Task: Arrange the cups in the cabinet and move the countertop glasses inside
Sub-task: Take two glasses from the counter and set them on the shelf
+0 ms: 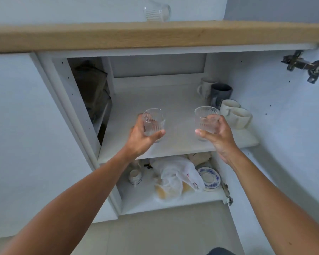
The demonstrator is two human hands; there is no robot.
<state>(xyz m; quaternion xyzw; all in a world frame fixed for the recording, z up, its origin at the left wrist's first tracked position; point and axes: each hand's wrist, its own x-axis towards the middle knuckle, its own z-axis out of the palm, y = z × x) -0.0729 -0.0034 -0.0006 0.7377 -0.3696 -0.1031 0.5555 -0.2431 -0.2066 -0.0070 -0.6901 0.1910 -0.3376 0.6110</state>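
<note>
My left hand (140, 139) grips a clear ribbed glass (153, 120) upright over the upper cabinet shelf (173, 107). My right hand (218, 134) holds a second ribbed glass (205, 116) upright, a little to the right of the first. Both glasses are at the shelf's front half; whether their bases touch the shelf I cannot tell. A third ribbed glass (157, 12) stands on the wooden countertop (155, 34) above. At the shelf's right side stand a pale mug (205, 86), a dark grey mug (221, 93) and two white cups (235, 114).
The cabinet door is swung open at the right, its hinge (305, 66) up high. The lower shelf holds a small cup (135, 176), a white plastic bag (175, 177) and blue-patterned saucers (209, 178). A dark object (92, 89) fills the left compartment.
</note>
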